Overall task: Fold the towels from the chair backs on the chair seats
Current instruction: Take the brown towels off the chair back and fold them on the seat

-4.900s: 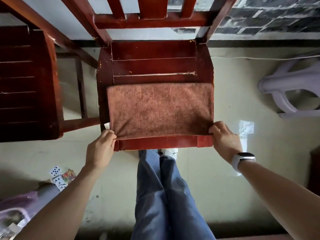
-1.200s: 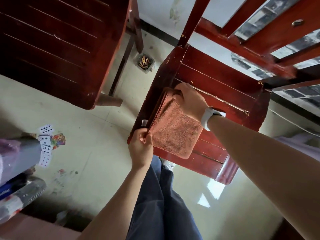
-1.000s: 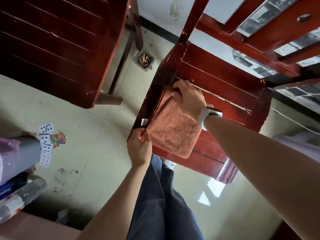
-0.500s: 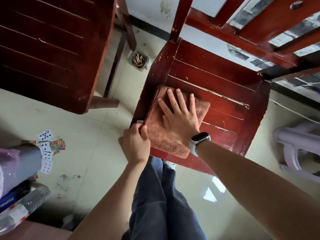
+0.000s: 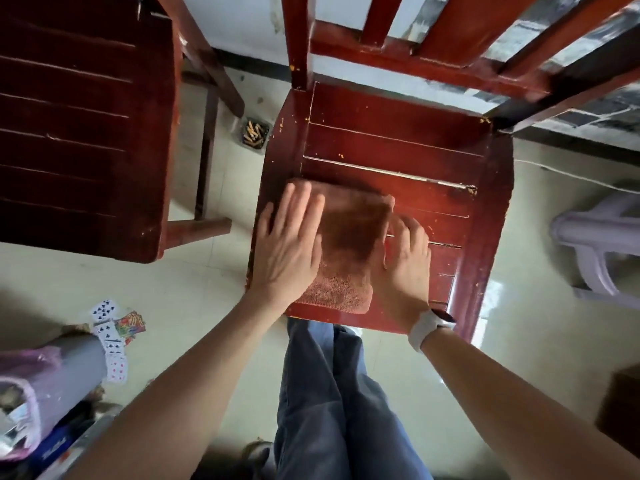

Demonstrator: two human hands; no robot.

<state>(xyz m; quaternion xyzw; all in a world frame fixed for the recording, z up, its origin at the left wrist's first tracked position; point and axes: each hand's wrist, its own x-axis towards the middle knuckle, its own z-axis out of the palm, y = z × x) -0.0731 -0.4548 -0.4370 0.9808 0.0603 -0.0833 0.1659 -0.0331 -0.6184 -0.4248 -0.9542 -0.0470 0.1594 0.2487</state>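
Note:
A rust-brown towel, folded into a small rectangle, lies on the front left part of the red wooden chair seat. My left hand rests flat on the towel's left half, fingers spread and pointing away from me. My right hand lies palm down along the towel's right edge, partly on the bare seat, with a white watch on the wrist. Neither hand grips anything. The chair back with its red slats rises at the top of the view and carries no towel.
A second dark red chair stands to the left. A small tray of cigarette butts sits on the tiled floor between the chairs. Playing cards lie at the lower left, a pale plastic stool at the right. My legs are below the seat.
The towel went from a wide half-fold to a small rectangle. My left hand let go of the corner and now lies flat on it; my right hand slid to its right edge.

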